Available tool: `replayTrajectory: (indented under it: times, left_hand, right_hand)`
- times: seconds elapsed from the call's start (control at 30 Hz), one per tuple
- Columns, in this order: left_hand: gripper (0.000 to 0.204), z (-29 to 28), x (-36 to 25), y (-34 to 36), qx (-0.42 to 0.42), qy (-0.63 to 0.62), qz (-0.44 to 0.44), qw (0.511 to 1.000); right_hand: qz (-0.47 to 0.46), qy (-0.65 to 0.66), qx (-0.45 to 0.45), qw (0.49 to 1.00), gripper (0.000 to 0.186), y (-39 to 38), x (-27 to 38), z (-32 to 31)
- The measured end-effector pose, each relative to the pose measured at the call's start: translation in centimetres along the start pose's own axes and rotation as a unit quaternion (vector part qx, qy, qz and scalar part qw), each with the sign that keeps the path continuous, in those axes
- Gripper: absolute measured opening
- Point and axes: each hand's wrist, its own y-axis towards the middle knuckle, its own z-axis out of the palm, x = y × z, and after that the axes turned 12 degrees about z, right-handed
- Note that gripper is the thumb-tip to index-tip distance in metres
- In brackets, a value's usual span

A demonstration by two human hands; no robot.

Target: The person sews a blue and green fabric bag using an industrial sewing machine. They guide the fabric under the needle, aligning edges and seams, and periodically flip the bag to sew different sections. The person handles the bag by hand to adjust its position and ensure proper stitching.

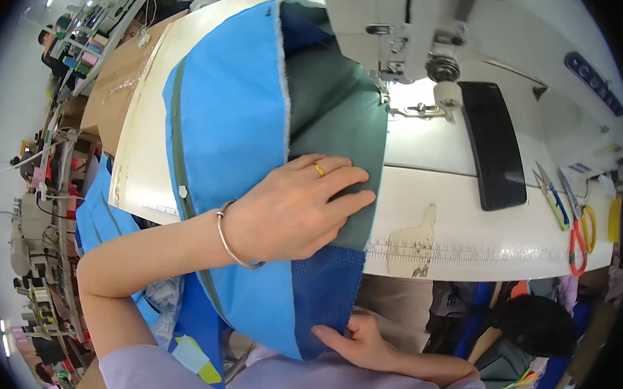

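A bright blue fabric piece [227, 107] with a green zipper strip [178, 122] lies across the sewing table, joined to dark green fabric [332, 116] and a dark blue mesh section [325, 283]. My left hand [288, 207], with a ring and a bracelet, rests on the cloth, fingers spread over the green part near its right edge. Down by the table's front edge, my right hand [362, 342] pinches the mesh's lower right corner between thumb and fingers. The green edge runs up under the presser foot [383, 96] of the sewing machine [412, 27]; the needle tip is hard to make out.
Right of the needle, a metal guide [420, 112] and a black phone-like slab [492, 146] sit on the table. Thread snips [554, 199] and red-and-yellow-handled scissors [578, 230] lie at far right. A ruler strip [468, 254] follows the front edge. Cardboard [123, 81] stands at left.
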Motion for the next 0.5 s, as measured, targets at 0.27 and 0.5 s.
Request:
replayTrajectory:
  times: [0.27, 0.5]
  left_hand:
    - [0.042, 0.1, 1.5, 1.0, -0.01, -0.016, -0.013, 1.0]
    - [0.038, -0.3, 4.8, 1.8, -0.016, -0.015, 0.003, 1.0]
  right_hand:
    - [-0.031, -0.001, -0.07, 0.997, 0.017, 0.7, -0.9, -0.5]
    - [-0.029, 0.01, -0.086, 0.996, 0.018, 2.1, 1.5, -0.9]
